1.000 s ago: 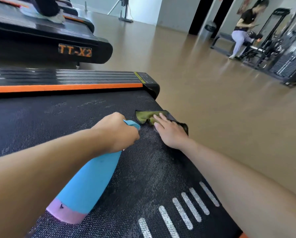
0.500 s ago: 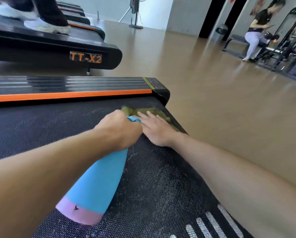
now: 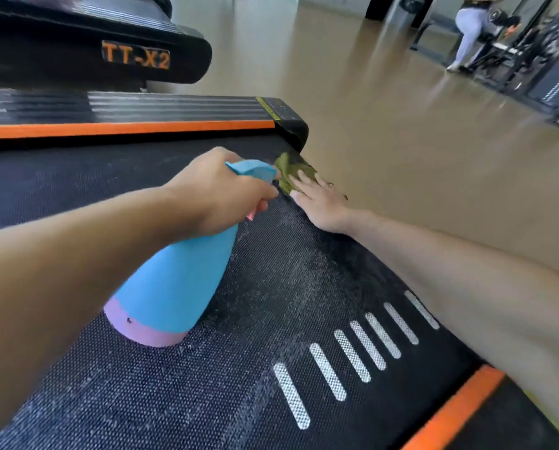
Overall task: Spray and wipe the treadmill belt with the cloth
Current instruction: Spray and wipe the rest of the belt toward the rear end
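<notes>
The black textured treadmill belt (image 3: 141, 384) fills the lower view, with white dashes near its right end. My left hand (image 3: 219, 193) grips the neck of a blue spray bottle (image 3: 180, 287) with a lilac base, tilted, its nozzle aimed toward the belt's far end. My right hand (image 3: 320, 199) lies flat, fingers spread, pressing an olive-green cloth (image 3: 291, 170) onto the belt at its rear edge. Most of the cloth is hidden under the fingers. A wet sheen shows on the belt just below my right hand.
An orange-striped side rail (image 3: 125, 128) borders the belt's far side, another orange rail (image 3: 453, 414) the near right. A second treadmill marked TT-X2 (image 3: 135, 58) stands beyond. Tan floor (image 3: 401, 141) lies right of the belt. A person sits at weight machines (image 3: 476, 30) far right.
My right hand has slid the cloth along the belt's rear edge toward the far rail's end cap. The bottle stays in my left hand. The view has dipped lower.
</notes>
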A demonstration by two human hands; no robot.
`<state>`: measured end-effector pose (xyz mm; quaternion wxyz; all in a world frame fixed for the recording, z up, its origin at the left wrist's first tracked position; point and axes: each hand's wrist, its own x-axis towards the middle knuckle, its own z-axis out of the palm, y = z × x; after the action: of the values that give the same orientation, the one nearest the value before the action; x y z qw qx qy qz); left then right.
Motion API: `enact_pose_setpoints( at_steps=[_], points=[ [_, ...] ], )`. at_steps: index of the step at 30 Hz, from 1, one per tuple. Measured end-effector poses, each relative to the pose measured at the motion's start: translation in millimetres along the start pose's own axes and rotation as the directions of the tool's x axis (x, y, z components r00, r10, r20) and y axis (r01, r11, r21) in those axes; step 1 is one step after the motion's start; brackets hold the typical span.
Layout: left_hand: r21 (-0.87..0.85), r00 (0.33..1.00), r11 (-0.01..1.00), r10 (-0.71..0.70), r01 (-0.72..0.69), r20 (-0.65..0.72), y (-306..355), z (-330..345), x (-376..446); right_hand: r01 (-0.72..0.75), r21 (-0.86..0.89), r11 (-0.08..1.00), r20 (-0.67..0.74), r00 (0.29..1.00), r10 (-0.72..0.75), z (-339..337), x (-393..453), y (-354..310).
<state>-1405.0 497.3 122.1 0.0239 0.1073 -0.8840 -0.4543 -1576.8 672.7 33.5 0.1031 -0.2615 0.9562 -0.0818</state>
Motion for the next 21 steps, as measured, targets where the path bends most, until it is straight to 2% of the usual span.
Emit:
enact_pose_setpoints(
  at_steps=[3,6,8,9,10,13,15,16,18,19,21],
  points=[
    [0.05,0.987,0.987,0.149,-0.152,0.059,6.3,7.0,-20.7,0.227,-0.05,0.973,0.128,0.967,-0.22,15.1,-88.2,-21.1],
    [-0.012,0.975,0.982,0.19,-0.19,0.111,9.9,6.3,-38.0,0.476,0.014,0.879,0.29,0.839,-0.46,31.0,-191.0,-66.6],
    [-0.049,0.969,0.979,0.201,-0.196,0.145,10.8,3.7,-49.0,0.566,0.093,0.819,0.377,0.742,-0.555,36.2,-243.3,-93.2],
    [-0.051,0.962,0.975,0.221,-0.215,0.162,10.8,2.4,-54.2,0.57,0.122,0.813,0.409,0.717,-0.564,36.1,-260.3,-100.8],
    [-0.041,0.953,0.971,0.24,-0.236,0.184,11.5,-0.9,-62.3,0.55,0.137,0.824,0.417,0.722,-0.552,36.5,-272.7,-105.7],
    [0.034,0.942,0.975,0.203,-0.22,0.267,11.2,-5.8,-78.9,0.396,0.043,0.917,0.353,0.853,-0.384,30.7,-272.8,-97.6],
    [0.097,0.932,0.976,0.152,-0.194,0.328,11.6,-5.0,-88.0,0.231,-0.163,0.959,0.275,0.944,-0.181,27.2,-247.6,-62.5],
    [0.12,0.926,0.975,0.136,-0.189,0.351,11.1,-4.2,-92.0,0.087,-0.221,0.971,0.236,0.971,-0.034,23.9,-232.9,-37.8],
    [0.147,0.912,0.971,0.12,-0.19,0.392,11.8,-2.1,-98.4,-0.255,-0.14,0.957,0.154,0.949,0.276,14.3,-210.2,10.9],
    [0.159,0.903,0.967,0.117,-0.198,0.413,12.3,-0.3,-100.2,-0.355,-0.04,0.934,0.115,0.927,0.358,10.6,-204.9,28.1],
    [0.188,0.876,0.951,0.133,-0.244,0.464,14.1,5.8,-103.7,-0.427,0.178,0.886,0.075,0.904,0.421,6.1,-201.8,45.7]
  ],
)
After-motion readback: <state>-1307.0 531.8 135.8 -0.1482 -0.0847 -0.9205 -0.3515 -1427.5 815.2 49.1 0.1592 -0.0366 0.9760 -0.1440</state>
